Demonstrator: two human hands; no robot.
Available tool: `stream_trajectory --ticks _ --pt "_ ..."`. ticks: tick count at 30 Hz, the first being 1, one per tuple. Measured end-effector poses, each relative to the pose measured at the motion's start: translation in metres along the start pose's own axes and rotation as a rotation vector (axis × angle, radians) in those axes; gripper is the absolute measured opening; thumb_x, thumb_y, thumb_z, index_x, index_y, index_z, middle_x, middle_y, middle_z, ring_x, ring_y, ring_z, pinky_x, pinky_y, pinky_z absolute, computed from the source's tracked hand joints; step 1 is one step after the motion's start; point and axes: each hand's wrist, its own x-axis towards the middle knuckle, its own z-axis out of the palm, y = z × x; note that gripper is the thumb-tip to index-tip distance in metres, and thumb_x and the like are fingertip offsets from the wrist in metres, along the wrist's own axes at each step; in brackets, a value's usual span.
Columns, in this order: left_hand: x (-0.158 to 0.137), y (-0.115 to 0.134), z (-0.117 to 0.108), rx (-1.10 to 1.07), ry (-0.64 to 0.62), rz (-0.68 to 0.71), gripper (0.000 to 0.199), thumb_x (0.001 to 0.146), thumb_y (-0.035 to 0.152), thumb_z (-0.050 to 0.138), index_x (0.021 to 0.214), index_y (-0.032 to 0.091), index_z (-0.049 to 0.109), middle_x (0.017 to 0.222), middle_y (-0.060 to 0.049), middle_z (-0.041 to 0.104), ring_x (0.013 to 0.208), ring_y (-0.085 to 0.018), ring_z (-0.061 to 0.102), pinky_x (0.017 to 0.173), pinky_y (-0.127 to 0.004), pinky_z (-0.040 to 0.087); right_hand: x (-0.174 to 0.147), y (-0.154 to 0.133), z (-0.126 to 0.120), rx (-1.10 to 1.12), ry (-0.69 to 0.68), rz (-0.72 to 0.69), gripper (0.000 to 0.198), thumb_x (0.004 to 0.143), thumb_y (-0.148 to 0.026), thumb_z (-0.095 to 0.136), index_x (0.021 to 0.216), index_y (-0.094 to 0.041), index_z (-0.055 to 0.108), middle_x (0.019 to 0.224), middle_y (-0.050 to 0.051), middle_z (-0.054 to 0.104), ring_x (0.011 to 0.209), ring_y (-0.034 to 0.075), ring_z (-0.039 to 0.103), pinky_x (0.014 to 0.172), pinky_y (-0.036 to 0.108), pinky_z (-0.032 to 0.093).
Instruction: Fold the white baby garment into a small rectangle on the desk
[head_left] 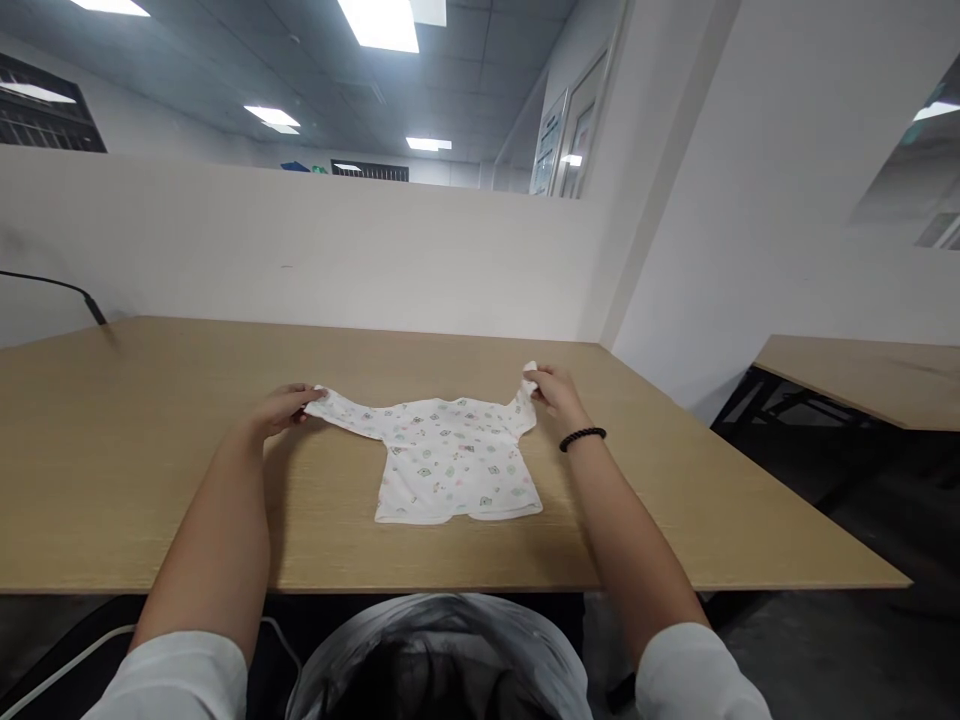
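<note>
A small white baby shirt (454, 465) with a scattered print lies spread on the wooden table (322, 545), its hem toward me. At the end of the left-hand sleeve, my left hand (287, 407) pinches the cuff close to the tabletop. My right hand (553, 390) grips the other cuff, and that sleeve bends upward, its end raised above the table. A black braided band (583, 438) circles my right wrist. The fingertips of both hands are partly hidden by the cloth and by the fingers themselves.
Behind the table stands a low white partition (360, 255), meeting a white wall (720, 200) at right. A thin black cable or stem (90, 303) reaches the table's far left corner. Across a gap at right is another wooden table (862, 375).
</note>
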Motion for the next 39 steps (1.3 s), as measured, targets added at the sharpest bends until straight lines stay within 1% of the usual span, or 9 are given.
stream_trajectory --ticks 6,11,15,19,22,26,32,35,39 --pt "-0.002 0.004 0.008 0.009 -0.017 0.028 0.038 0.049 0.038 0.081 0.069 0.013 0.061 0.056 0.001 0.055 0.046 -0.009 0.046 0.038 -0.018 0.033 -0.019 -0.012 0.088 -0.23 -0.208 -0.015 0.011 0.066 -0.007 0.059 0.062 -0.015 0.053 0.048 0.0 0.054 0.046 0.012 0.057 0.045 0.017 0.04" --pt "0.0 0.002 0.013 0.034 -0.033 0.055 0.039 0.048 0.041 0.08 0.065 0.014 0.057 0.052 0.002 0.052 0.044 -0.01 0.045 0.038 -0.018 0.031 -0.032 0.002 0.122 -0.411 -0.302 -0.023 0.022 0.068 -0.011 0.066 0.056 -0.017 0.048 0.044 0.001 0.054 0.049 0.015 0.06 0.052 0.02 0.043" --pt "-0.001 0.003 0.016 0.037 -0.024 0.062 0.04 0.049 0.043 0.079 0.065 0.015 0.056 0.052 0.002 0.051 0.045 -0.01 0.045 0.039 -0.018 0.032 -0.03 0.01 0.112 -0.359 -0.37 -0.024 0.027 0.079 -0.031 0.064 0.061 -0.017 0.05 0.054 0.004 0.059 0.054 0.017 0.062 0.052 0.022 0.044" --pt "-0.004 0.008 0.022 0.025 0.024 0.05 0.034 0.053 0.039 0.077 0.066 0.015 0.056 0.054 0.001 0.053 0.046 -0.01 0.046 0.039 -0.018 0.032 -0.022 0.018 0.079 -0.295 -0.28 -0.103 0.012 0.081 -0.026 0.054 0.079 -0.015 0.06 0.081 0.006 0.065 0.063 0.014 0.061 0.053 0.02 0.044" --pt "-0.006 0.014 0.031 -0.053 0.021 0.088 0.029 0.057 0.035 0.073 0.069 0.015 0.056 0.056 0.002 0.052 0.046 -0.01 0.046 0.039 -0.018 0.032 -0.02 0.03 0.055 -0.398 -0.287 -0.212 0.012 0.076 -0.019 0.052 0.079 -0.014 0.063 0.075 0.002 0.063 0.064 0.011 0.055 0.054 0.018 0.039" --pt "-0.008 0.023 0.058 -0.255 -0.001 0.182 0.023 0.059 0.03 0.069 0.066 0.017 0.051 0.055 0.005 0.046 0.046 -0.008 0.042 0.038 -0.017 0.028 -0.021 0.046 0.042 -0.507 -0.393 -0.189 0.015 0.072 -0.015 0.05 0.074 -0.012 0.064 0.06 -0.001 0.056 0.055 0.01 0.047 0.051 0.019 0.033" --pt "-0.023 0.032 0.127 -0.398 -0.111 0.18 0.026 0.067 0.03 0.07 0.07 0.019 0.046 0.056 0.006 0.045 0.043 -0.007 0.041 0.038 -0.017 0.028 -0.029 0.037 0.057 -0.379 -0.332 -0.237 0.011 0.076 -0.019 0.057 0.083 -0.013 0.063 0.073 0.001 0.061 0.066 0.011 0.054 0.058 0.019 0.039" --pt "-0.033 0.034 0.155 -0.406 -0.226 0.182 0.028 0.07 0.031 0.072 0.076 0.019 0.048 0.057 0.006 0.048 0.041 -0.006 0.043 0.04 -0.017 0.031 -0.046 0.021 0.076 -0.12 -0.494 -0.182 0.026 0.077 -0.029 0.066 0.099 -0.016 0.059 0.086 0.003 0.064 0.077 0.014 0.06 0.063 0.02 0.046" --pt "-0.041 0.032 0.174 -0.482 -0.382 0.199 0.024 0.075 0.034 0.069 0.078 0.017 0.052 0.062 0.002 0.053 0.049 -0.009 0.051 0.044 -0.017 0.038 -0.069 0.006 0.106 0.14 -0.691 -0.077 0.041 0.076 -0.035 0.072 0.109 -0.021 0.052 0.097 0.004 0.065 0.086 0.016 0.063 0.066 0.023 0.052"
